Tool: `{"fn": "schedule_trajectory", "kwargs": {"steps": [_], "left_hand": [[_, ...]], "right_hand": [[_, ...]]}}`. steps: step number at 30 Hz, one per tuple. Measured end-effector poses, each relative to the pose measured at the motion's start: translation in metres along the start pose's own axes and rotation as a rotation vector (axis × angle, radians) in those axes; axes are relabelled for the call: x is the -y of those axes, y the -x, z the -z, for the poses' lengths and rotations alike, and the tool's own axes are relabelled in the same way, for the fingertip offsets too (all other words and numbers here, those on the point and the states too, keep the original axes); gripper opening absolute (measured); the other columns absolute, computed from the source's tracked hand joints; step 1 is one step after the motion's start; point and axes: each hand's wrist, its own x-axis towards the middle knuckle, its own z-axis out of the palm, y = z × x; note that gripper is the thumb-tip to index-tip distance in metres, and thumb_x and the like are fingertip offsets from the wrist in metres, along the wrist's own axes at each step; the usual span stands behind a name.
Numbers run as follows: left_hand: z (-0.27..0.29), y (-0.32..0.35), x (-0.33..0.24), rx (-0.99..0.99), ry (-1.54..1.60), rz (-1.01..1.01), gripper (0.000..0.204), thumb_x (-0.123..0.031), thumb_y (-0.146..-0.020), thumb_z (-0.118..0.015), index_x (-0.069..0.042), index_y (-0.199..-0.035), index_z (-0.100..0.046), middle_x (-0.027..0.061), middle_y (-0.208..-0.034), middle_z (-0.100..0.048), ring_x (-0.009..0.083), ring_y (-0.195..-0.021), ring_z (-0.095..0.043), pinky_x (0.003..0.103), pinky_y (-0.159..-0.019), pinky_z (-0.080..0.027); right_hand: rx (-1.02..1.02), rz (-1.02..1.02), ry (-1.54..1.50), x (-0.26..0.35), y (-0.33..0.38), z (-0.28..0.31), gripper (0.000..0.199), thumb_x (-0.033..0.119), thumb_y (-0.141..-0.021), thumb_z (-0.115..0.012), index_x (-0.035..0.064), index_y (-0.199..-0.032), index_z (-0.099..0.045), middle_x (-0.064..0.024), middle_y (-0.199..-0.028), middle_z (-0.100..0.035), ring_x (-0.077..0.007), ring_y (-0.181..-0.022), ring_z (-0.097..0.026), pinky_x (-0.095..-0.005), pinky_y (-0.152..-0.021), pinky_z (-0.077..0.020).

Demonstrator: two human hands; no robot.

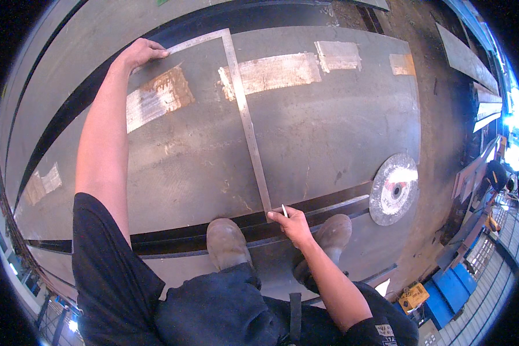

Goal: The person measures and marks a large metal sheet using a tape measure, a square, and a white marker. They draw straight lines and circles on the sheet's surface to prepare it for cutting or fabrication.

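Note:
A large L-shaped steel square lies across a dark steel plate, its short arm at the far edge and its long blade running toward me. My left hand grips the short arm's end, thumb along it, fingers partly hidden. Near the plate's close edge, my right hand is closed around a thin white stick, which looks like chalk. Its thumb and fingertip also touch the long blade's end. The blade crosses one of several pale, rust-stained patches on the plate.
A worn round disc lies at the plate's right near corner. My boots stand close to a dark gap between plates. A yellow box and blue metal pieces lie at the lower right. Loose steel strips lie farther right.

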Motion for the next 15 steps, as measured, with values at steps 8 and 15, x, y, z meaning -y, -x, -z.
{"fn": "schedule_trajectory", "kwargs": {"steps": [8, 15], "left_hand": [[0.0006, 0.0019, -0.0038, -0.001, 0.001, 0.006, 0.039, -0.031, -0.083, -0.073, -0.006, -0.113, -0.072, 0.0078, -0.105, -0.071, 0.0217, -0.099, -0.063, 0.037, -0.095, -0.045], [0.0016, 0.002, -0.004, 0.023, 0.043, 0.041, 0.038, -0.032, -0.083, -0.074, -0.007, -0.111, -0.073, 0.0085, -0.106, -0.071, 0.0221, -0.1, -0.063, 0.037, -0.095, -0.045]], "right_hand": [[-0.001, -0.013, 0.043, -0.0008, -0.0019, 0.0019, 0.027, 0.028, -0.085, -0.073, 0.0042, -0.099, -0.074, 0.0018, -0.066, -0.059, -0.0075, -0.056, -0.043, -0.0266, -0.052, -0.0354], [0.005, 0.02, 0.067, 0.0041, 0.0015, 0.0017, 0.027, 0.028, -0.086, -0.071, 0.0039, -0.097, -0.074, 0.0004, -0.072, -0.065, -0.0078, -0.058, -0.046, -0.0267, -0.054, -0.0367]]}}
